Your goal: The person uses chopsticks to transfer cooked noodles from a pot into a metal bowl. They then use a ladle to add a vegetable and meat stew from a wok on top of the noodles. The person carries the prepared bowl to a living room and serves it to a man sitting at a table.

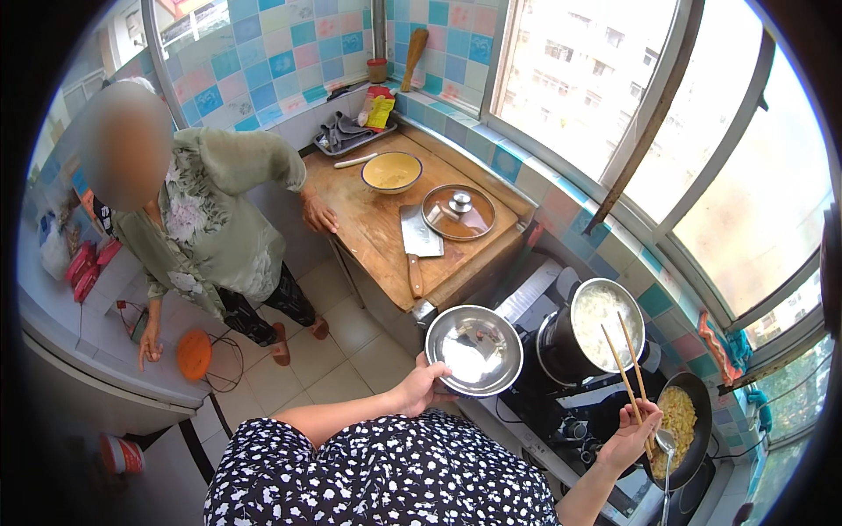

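Observation:
My left hand (pixel 419 386) grips the rim of a shiny steel bowl (pixel 474 349), thumb on the near edge. No food shows in the bowl. In my right hand (pixel 630 440) is a pair of wooden chopsticks (pixel 620 364). Their tips reach over a dark pot (pixel 553 349) on the stove and its whitish, frothy contents (pixel 605 317); whether they touch these I cannot tell. Close to my right hand sits a dark frying pan (pixel 704 410) with yellow scrambled-egg-like food (pixel 677 412). A metal spoon (pixel 667 447) rests in it, its handle pointing toward me.
On the wooden counter (pixel 351 202) lie a cleaver (pixel 419 241), a glass lid (pixel 459 212), a yellow bowl (pixel 392 173) and a tray (pixel 355 140) with a grey cloth. Another person (pixel 210 202) stands at the left, one hand on the counter edge. Windows line the right wall.

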Action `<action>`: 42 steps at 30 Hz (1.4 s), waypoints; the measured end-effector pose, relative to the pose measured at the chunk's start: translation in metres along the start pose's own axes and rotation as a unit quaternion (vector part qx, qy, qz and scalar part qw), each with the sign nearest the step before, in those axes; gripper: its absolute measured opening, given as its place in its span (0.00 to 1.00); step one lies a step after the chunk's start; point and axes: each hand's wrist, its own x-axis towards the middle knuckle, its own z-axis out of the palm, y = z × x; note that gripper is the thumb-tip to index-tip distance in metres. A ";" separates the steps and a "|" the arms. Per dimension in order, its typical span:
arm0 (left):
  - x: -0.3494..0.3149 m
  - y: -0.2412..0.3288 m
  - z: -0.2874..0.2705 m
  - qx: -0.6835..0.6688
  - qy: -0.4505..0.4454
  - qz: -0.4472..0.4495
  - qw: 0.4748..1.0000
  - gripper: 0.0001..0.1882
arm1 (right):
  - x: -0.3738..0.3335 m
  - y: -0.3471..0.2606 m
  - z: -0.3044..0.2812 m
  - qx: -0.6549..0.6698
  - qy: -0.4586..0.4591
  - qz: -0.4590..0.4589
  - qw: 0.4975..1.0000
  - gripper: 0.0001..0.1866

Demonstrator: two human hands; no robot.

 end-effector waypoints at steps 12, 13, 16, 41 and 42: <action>-0.015 -0.002 -0.002 -0.039 0.041 0.057 0.997 0.36 | -0.001 -0.017 0.018 0.032 -0.046 0.006 0.998 0.25; -0.014 -0.005 -0.006 -0.042 0.041 0.055 0.997 0.38 | -0.001 -0.018 0.017 0.029 -0.054 0.009 0.998 0.26; -0.012 -0.010 -0.012 -0.051 0.046 0.062 0.996 0.39 | 0.000 -0.015 0.025 0.026 -0.053 0.001 0.998 0.27; -0.018 -0.003 -0.001 -0.025 0.039 0.064 0.997 0.34 | 0.006 -0.003 0.000 -0.017 -0.016 0.006 1.000 0.16; -0.018 -0.004 -0.003 -0.029 0.034 0.072 0.996 0.34 | 0.008 -0.004 0.002 -0.009 -0.025 0.008 1.000 0.16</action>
